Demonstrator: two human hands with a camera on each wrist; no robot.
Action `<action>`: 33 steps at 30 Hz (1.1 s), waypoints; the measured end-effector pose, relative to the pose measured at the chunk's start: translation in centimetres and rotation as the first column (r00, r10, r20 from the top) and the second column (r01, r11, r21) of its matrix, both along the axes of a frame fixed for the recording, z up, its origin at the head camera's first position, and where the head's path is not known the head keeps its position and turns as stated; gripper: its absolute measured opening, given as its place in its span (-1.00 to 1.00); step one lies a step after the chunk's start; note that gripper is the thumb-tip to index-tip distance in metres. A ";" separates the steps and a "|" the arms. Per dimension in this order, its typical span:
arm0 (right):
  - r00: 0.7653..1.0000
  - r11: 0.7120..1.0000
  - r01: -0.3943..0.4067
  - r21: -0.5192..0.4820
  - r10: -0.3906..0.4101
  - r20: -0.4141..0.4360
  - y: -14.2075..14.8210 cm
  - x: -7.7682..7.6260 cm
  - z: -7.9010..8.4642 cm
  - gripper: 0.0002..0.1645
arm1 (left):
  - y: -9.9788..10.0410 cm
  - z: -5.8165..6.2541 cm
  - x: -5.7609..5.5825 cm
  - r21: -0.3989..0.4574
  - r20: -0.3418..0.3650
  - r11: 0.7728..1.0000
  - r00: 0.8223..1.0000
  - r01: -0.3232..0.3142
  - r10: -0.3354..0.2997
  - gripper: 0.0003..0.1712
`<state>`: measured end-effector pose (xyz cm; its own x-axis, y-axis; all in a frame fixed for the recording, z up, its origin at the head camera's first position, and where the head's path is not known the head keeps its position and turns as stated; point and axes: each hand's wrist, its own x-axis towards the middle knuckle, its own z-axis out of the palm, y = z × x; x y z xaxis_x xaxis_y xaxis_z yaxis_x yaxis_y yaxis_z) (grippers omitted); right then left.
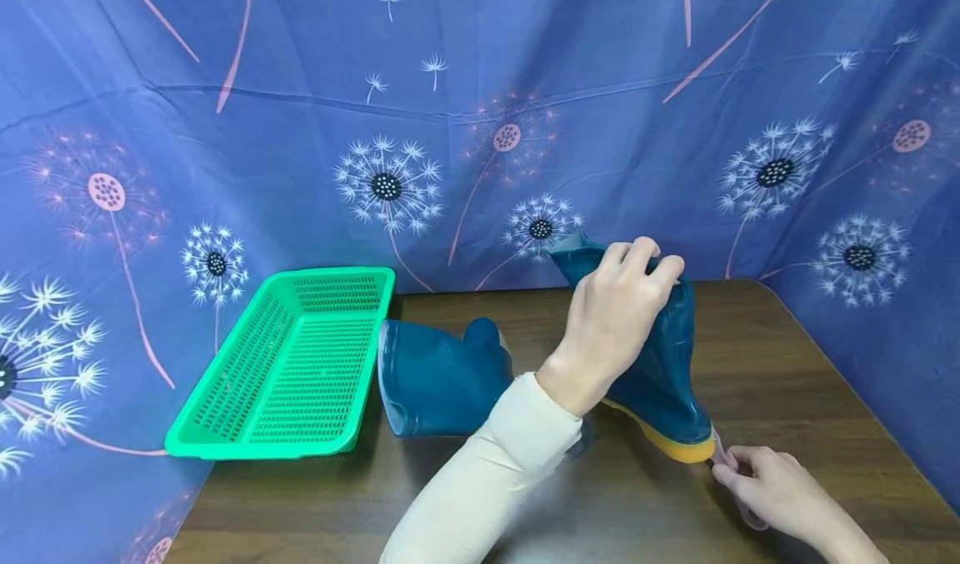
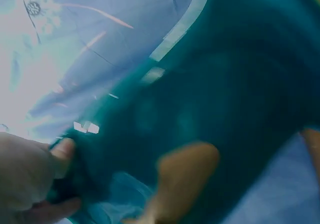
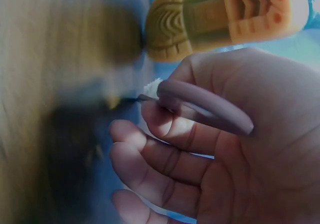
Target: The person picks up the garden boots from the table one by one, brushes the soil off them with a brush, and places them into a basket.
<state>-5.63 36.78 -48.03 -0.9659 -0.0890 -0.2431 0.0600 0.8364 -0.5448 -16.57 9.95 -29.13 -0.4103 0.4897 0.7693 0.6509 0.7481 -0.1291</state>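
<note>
A dark teal rubber boot (image 1: 663, 364) with a yellow sole (image 3: 215, 21) is held tilted over the right half of the table. My left hand (image 1: 615, 314) grips its shaft near the top opening, thumb and fingers around the rim in the left wrist view. Low at the boot's toe, my right hand (image 1: 783, 489) pinches a mauve loop-handled brush (image 3: 207, 103). A tuft of white bristles shows beside the fingers, and most of the brush head is hidden. The matching boot (image 1: 442, 381) lies on its side left of my left forearm, its opening facing left.
A green plastic basket (image 1: 352, 446) with slotted walls stands at the left of the brown wooden table (image 1: 795, 381), close to the lying boot's opening. Behind the table hangs a blue dandelion-print cloth (image 1: 300, 172), which also covers the right side.
</note>
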 end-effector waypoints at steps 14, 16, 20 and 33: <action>0.968 0.988 0.132 0.083 -0.110 -0.227 1.5 0.5 0.7 -0.59 | -8.5 -7.0 2.1 0.060 0.257 0.996 0.964 0.060 -0.074 -0.74; 0.959 0.988 0.140 0.070 -0.118 -0.259 0.8 0.3 0.9 -0.62 | -10.3 -8.0 2.6 0.061 0.294 0.998 0.955 0.026 -0.043 -0.72; 0.932 0.989 0.143 0.028 -0.125 -0.341 -1.0 -0.4 2.0 -0.74 | -13.4 -9.4 3.8 0.074 0.343 0.996 0.939 -0.049 0.020 -0.69; 0.798 0.979 0.189 -0.077 -0.199 -0.569 -10.5 -1.0 5.2 -0.64 | -19.3 -13.5 7.0 0.088 0.426 0.991 0.903 -0.098 0.052 -0.76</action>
